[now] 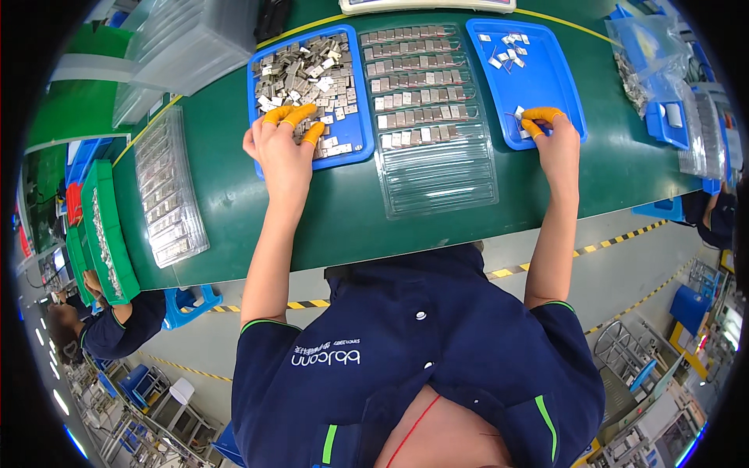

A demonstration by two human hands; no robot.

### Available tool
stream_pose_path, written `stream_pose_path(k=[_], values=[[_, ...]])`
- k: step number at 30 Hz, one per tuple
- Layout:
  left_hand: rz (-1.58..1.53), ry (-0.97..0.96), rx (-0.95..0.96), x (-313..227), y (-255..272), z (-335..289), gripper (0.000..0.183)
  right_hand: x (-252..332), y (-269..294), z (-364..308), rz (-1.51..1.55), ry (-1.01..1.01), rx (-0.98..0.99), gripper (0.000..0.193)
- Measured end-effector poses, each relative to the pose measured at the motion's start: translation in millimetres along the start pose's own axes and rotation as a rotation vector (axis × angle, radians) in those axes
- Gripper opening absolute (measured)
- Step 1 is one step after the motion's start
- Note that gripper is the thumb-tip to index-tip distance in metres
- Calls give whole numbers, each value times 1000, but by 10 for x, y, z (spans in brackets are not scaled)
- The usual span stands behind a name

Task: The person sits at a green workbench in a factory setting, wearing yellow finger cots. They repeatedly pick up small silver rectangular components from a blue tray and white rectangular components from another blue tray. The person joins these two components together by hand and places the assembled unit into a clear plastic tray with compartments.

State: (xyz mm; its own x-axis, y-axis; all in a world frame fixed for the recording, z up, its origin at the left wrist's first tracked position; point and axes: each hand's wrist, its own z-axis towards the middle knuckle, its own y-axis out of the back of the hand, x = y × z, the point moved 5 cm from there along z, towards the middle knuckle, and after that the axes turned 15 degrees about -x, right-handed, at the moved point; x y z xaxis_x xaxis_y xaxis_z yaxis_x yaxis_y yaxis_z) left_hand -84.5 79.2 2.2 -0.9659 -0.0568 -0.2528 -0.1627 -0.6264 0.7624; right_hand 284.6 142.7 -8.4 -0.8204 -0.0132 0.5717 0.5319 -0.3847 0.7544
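Observation:
Yellow finger cots cover several fingertips of both my hands. My left hand [287, 148] reaches over the near part of a blue tray [359, 101] heaped with small silvery metal pieces [300, 70]. Its thumb and forefinger are apart, close to the pieces, and nothing shows held between them. Inside a second blue tray [558, 74], on the right, my right hand [555, 140] pinches a small white connector [520, 112] with thin wires; the fingertips partly hide it. Between the trays lies a clear ribbed plastic tray [441, 187], its far rows filled with metal pieces and wires.
More white wired connectors [512, 48] lie at the right tray's far end. Another clear tray [168, 191] with pieces sits at left, beside a green bin [105, 234]. Stacked clear trays [195, 54] stand far left; plastic bags [647, 43] lie far right. A co-worker [117, 327] is at left.

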Motion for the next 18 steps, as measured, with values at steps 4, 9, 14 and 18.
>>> stream_pose_path(k=[4, 9, 14, 18], values=[[40, -56, 168, 6, -122, 49, 25, 74, 1, 21, 19, 94, 9, 20], [-50, -221, 159, -111, -105, 160, 16, -39, -64, 99, -34, -81, 167, 25], [-64, -415, 159, -328, -80, 223, 12, 28, -19, 116, -42, -119, 212, 29], [56, -527, 223, -400, -175, 218, 11, -177, -30, 178, 56, -114, 77, 24]])
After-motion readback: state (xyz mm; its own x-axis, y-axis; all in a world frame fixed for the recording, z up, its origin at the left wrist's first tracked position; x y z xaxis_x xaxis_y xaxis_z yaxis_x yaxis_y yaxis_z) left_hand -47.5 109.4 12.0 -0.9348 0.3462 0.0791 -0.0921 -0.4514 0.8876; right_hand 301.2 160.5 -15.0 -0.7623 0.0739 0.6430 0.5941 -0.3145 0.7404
